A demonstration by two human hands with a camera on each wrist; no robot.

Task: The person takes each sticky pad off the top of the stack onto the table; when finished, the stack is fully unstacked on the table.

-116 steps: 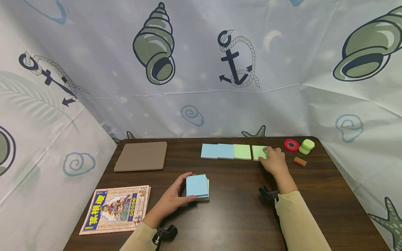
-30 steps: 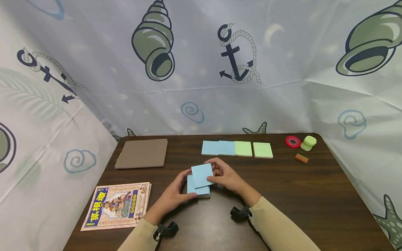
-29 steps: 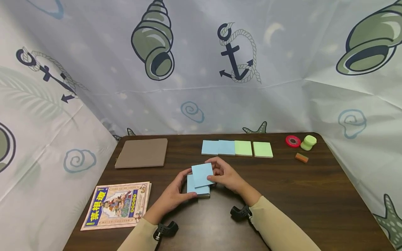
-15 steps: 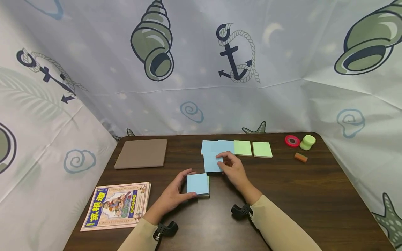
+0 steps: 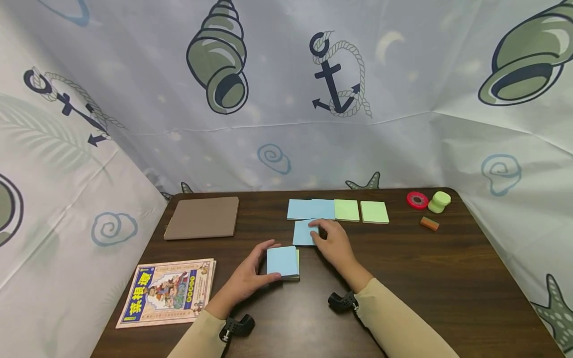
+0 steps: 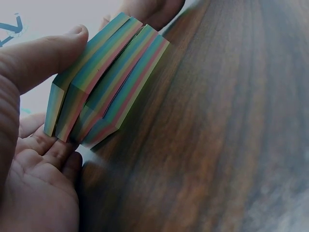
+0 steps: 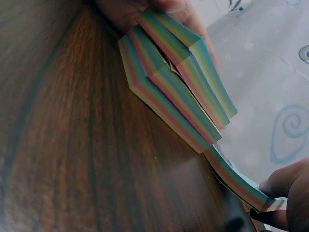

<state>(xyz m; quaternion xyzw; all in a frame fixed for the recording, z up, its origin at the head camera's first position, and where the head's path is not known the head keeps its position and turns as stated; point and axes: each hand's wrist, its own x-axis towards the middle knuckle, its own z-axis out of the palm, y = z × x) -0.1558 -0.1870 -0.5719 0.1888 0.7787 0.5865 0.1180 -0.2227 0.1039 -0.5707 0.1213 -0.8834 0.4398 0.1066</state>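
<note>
My left hand (image 5: 245, 278) grips a stack of sticky note pads (image 5: 282, 261), blue on top with green edges showing beneath. In the left wrist view, the stack's striped sides (image 6: 113, 79) lean slightly apart, with the thumb along one side. Just beyond the stack, my right hand (image 5: 334, 243) pinches a blue sticky note pad (image 5: 302, 233) by its right edge, low at the table. The right wrist view shows this pad's striped side (image 7: 241, 186) between thumb and finger. Behind it runs a row: two blue pads (image 5: 299, 209) and two green pads (image 5: 346, 210).
A brown notebook (image 5: 201, 218) lies at the back left, with a colourful booklet (image 5: 165, 293) in front of it. At the back right are a red ring-shaped object (image 5: 417, 200), a pale green spool-like object (image 5: 438, 202) and a small orange block (image 5: 429, 223).
My right hand left the rightmost green pad, took a blue pad from the top of the stack and carried it forward to just before the row. My left hand stayed around the stack.
</note>
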